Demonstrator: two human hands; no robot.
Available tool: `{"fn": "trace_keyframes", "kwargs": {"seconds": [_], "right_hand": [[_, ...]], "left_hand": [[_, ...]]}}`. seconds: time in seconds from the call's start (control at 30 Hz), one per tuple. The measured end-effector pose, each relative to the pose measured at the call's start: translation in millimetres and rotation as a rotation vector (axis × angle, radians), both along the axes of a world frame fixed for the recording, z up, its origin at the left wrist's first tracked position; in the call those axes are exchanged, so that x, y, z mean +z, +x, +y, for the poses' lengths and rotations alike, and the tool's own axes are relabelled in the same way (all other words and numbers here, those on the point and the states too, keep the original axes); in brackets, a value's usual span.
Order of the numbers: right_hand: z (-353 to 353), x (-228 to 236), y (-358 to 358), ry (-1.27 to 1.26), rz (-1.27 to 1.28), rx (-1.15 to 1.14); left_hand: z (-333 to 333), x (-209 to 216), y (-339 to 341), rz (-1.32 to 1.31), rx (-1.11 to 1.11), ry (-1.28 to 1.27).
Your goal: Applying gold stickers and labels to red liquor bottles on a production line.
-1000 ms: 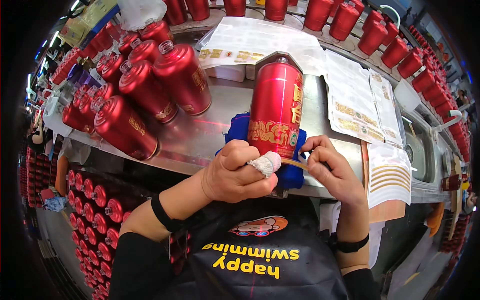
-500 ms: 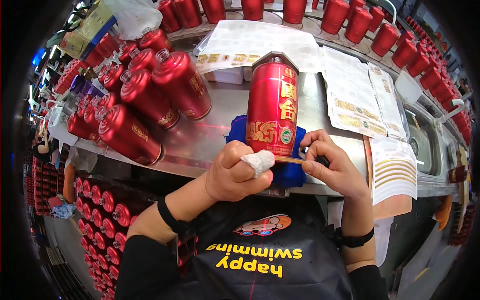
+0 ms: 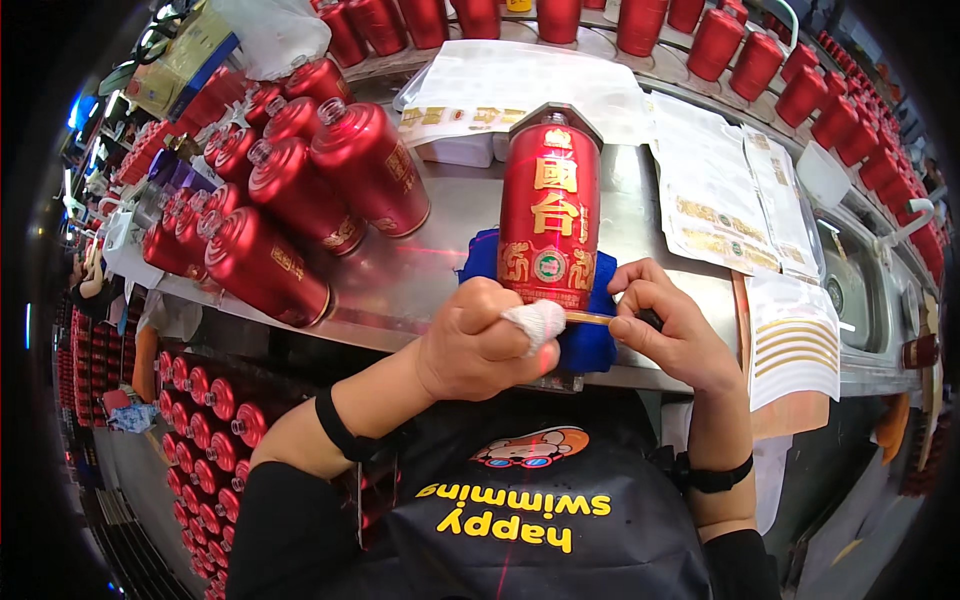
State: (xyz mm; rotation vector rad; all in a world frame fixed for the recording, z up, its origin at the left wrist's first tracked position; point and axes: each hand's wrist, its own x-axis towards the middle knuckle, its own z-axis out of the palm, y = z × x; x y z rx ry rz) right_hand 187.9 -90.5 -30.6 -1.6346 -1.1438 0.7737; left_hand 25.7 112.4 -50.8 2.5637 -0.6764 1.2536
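Note:
A red bottle point(image 3: 549, 215) with gold print lies with its neck end in a dark angular holder point(image 3: 556, 112). Its base is toward me, over a blue cloth point(image 3: 603, 345). My left hand point(image 3: 485, 340) is closed against the base, with a white wrap point(image 3: 537, 322) on one digit pressing there. Whatever its curled fingers hold is hidden. My right hand point(image 3: 670, 325) pinches the free end of a thin gold strip point(image 3: 590, 318), which runs taut to the bottle's base under the white wrap.
Several red bottles point(image 3: 365, 165) stand on the metal bench to the left, with more crated below point(image 3: 205, 400). Label sheets point(image 3: 715, 190) lie right and behind. Gold strips on white backing point(image 3: 795, 335) hang near the sink point(image 3: 860, 290). Further bottles line a conveyor point(image 3: 640, 25) behind.
The bottle has turned about its long axis, so its large gold characters have moved leftward and more of its print faces me. Both hands keep their grip. Bottles on the conveyor have shifted left.

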Motion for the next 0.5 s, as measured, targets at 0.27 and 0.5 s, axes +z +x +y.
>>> {"fn": "trace_keyframes", "kwargs": {"seconds": [0.27,0.5], "right_hand": [[-1,0,2,0.013,0.027,0.018],[-3,-7,3,0.005,0.046,0.004]], "left_hand": [[1,-11,-5,0.007,0.003,-0.076],[-1,3,6,0.042,-0.048,0.088]]}}
